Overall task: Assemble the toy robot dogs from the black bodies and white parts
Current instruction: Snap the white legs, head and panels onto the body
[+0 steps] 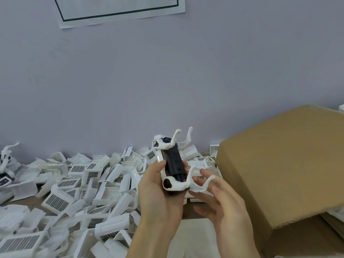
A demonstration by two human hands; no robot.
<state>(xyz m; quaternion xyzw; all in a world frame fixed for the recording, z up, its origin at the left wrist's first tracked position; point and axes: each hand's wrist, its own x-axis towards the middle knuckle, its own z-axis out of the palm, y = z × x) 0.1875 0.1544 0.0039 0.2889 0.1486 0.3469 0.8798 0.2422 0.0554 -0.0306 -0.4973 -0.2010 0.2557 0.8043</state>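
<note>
Head view: brown table [201,213] against a pale lilac wall [167,81], paper sheet [119,10] with a dark border taped up top. White parts [74,183] heaped loose over the table's left and middle. Cardboard box [279,164] at right, contents not visible. Left hand [158,189] grips the dog [173,164], black body belly-up above the table, white legs pointing up. Right hand [221,202], fingers loosely spread, touches the dog's near legs [201,183]. Another assembled dog [5,164] sits at far left.
</note>
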